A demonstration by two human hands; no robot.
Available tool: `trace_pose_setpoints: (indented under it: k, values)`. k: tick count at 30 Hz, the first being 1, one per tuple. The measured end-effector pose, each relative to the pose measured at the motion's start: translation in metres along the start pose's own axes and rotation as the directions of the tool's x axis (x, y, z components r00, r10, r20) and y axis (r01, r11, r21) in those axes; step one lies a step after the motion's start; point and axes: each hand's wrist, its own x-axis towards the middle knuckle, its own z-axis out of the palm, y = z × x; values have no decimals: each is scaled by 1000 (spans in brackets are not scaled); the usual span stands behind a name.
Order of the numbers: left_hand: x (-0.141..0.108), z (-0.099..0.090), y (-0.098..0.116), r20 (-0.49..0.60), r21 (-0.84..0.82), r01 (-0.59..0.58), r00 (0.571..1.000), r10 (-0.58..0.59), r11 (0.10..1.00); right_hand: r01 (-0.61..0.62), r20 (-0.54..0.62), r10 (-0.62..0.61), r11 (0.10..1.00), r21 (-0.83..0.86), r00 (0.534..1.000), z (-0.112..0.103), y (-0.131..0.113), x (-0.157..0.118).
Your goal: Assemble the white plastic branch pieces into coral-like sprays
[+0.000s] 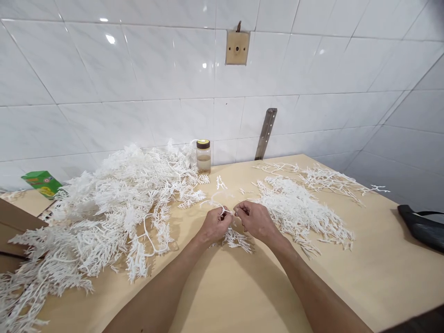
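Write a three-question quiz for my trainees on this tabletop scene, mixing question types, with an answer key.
1. True or false: in the picture, the jar stands to the left of the metal strip.

2. Multiple choice: what is the person's left hand holding?
a) the green packet
b) a white branched piece
c) the black bag

3. Fill in the blank: of the two main white piles on the table, the larger pile lies on the person's ____ side.

Key: 1. true; 2. b; 3. left
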Motion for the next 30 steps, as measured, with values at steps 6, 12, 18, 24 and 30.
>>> trace_pose_setpoints:
  k: [6,12,18,24,30]
  values:
    - [2,0,-7,12,-119,53,999,-52,991,-42,-54,44,998,48,998,-6,2,0]
    - [3,0,-9,14,-79,22,1000,-21,997,-93,-123,92,996,-6,988,-14,14,5]
    - [3,2,-11,-13,57,-19,1000,19,998,-4,-52,1,998,-66,999,-10,2,0]
    - [5,4,-16,-38,188,-21,999,28,982,35,49,-33,999,-41,998,-4,-17,-8]
    - [3,7,-11,-27,202,-18,999,24,979,-18,83,20,1000,-21,996,-7,-13,-8]
